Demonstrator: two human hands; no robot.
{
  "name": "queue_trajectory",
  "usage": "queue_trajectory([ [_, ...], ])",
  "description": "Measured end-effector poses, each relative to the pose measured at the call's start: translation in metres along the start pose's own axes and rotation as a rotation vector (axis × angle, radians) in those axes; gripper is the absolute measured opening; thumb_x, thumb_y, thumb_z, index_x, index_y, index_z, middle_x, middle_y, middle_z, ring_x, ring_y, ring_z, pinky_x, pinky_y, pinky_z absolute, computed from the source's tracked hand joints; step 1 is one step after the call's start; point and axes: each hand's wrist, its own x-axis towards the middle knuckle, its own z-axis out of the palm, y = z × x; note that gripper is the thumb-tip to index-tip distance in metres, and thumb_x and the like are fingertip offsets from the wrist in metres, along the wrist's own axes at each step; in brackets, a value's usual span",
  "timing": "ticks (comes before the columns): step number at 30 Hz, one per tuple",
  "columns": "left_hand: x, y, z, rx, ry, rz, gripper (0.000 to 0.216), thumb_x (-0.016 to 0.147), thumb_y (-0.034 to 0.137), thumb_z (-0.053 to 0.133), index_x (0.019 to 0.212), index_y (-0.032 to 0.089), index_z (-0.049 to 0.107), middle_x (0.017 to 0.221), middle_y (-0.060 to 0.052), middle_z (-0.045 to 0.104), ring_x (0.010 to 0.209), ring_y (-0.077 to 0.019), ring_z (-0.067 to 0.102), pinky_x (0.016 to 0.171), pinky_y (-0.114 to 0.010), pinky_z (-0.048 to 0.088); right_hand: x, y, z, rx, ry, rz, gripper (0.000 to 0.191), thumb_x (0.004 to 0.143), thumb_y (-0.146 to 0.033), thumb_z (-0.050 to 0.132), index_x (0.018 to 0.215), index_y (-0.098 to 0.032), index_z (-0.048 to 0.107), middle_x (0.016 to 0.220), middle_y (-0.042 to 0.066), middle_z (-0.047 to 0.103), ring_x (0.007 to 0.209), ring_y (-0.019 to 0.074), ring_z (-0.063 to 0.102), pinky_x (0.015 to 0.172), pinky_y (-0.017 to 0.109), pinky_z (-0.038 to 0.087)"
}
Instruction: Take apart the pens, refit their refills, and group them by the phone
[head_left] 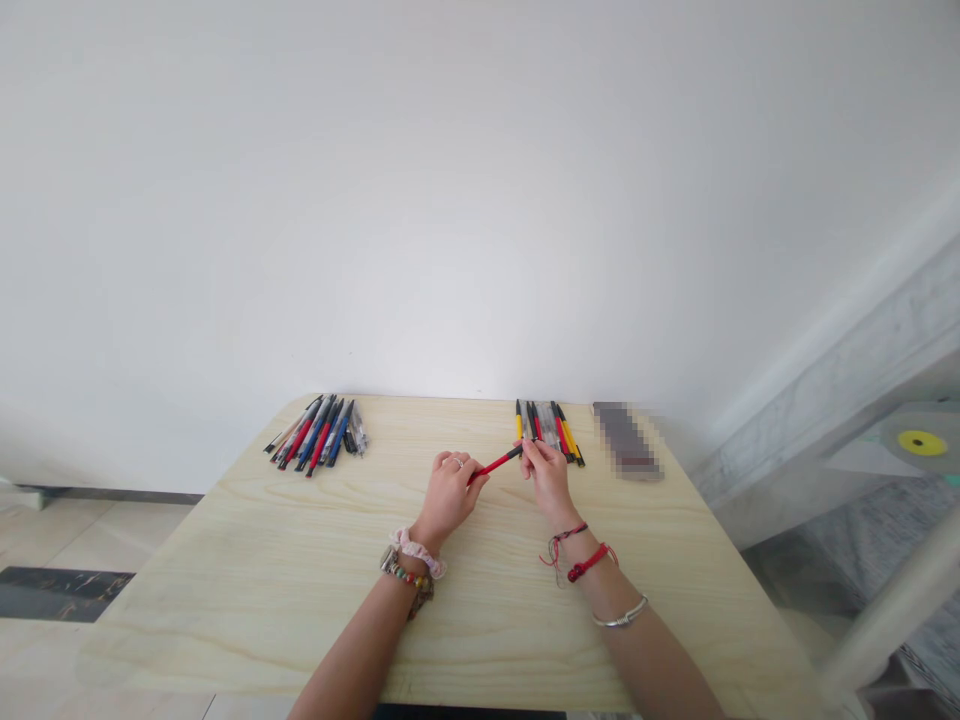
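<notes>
Both hands hold one red pen (495, 465) with a black tip over the middle of the light wooden table (300, 560). My left hand (448, 496) is closed round the pen's lower end. My right hand (546, 474) pinches the black upper end. Just behind my right hand lies a row of pens (559, 428), yellow, red, black and clear. At the table's far left lies a second pile of pens (319, 434), red, blue, black and clear.
A blurred flat dark object (627, 440) lies at the far right of the table, next to the right row of pens. A white wall stands behind the table. Grey marble ledges and a yellow disc (922, 442) are to the right.
</notes>
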Motion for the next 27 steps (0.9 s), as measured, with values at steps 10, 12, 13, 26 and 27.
queue_trajectory([
  [10,-0.001,-0.008,-0.009,-1.037,-0.334,-0.098,0.042,0.079,0.04,0.042,0.113,0.015,0.046,0.085,-0.008,0.06,0.078,-0.0155,0.054,0.073,-0.03,0.04,0.012,-0.001,-0.011,0.446,0.129,0.184,0.024,0.058,-0.037,0.067,0.062,-0.015,0.059,0.044,-0.006,0.047,0.037,0.003,0.042,0.033,0.014,0.036],
  [12,-0.002,-0.01,-0.011,-1.127,-0.338,-0.118,0.04,0.078,0.039,0.044,0.11,0.015,0.049,0.092,-0.01,0.06,0.084,-0.0173,0.054,0.075,-0.031,0.04,0.013,-0.001,-0.014,0.463,0.087,0.206,0.022,0.06,-0.036,0.067,0.062,-0.015,0.059,0.043,-0.007,0.048,0.037,0.0026,0.043,0.034,0.013,0.037],
  [13,-0.003,-0.01,-0.011,-1.153,-0.344,-0.129,0.04,0.078,0.038,0.045,0.11,0.015,0.05,0.093,-0.01,0.06,0.085,-0.0178,0.054,0.075,-0.031,0.04,0.013,-0.001,-0.014,0.468,0.065,0.215,0.022,0.06,-0.035,0.067,0.062,-0.015,0.059,0.043,-0.007,0.048,0.036,0.0025,0.043,0.034,0.013,0.036],
  [26,-0.004,-0.006,-0.011,-1.07,-0.252,-0.105,0.027,0.076,0.036,0.049,0.087,0.014,0.06,0.075,-0.006,0.063,0.076,-0.0151,0.055,0.075,-0.029,0.039,0.01,-0.004,-0.015,0.42,-0.073,0.154,0.023,0.062,-0.037,0.065,0.068,-0.016,0.059,0.045,-0.006,0.05,0.039,0.0042,0.045,0.037,0.015,0.036],
  [27,-0.005,-0.009,-0.011,-1.122,-0.235,-0.124,0.028,0.076,0.037,0.05,0.089,0.014,0.06,0.076,-0.006,0.063,0.076,-0.0152,0.055,0.075,-0.029,0.04,0.01,-0.004,-0.014,0.416,-0.081,0.157,0.023,0.063,-0.037,0.064,0.068,-0.016,0.059,0.046,-0.005,0.051,0.039,0.0043,0.045,0.037,0.015,0.036],
])
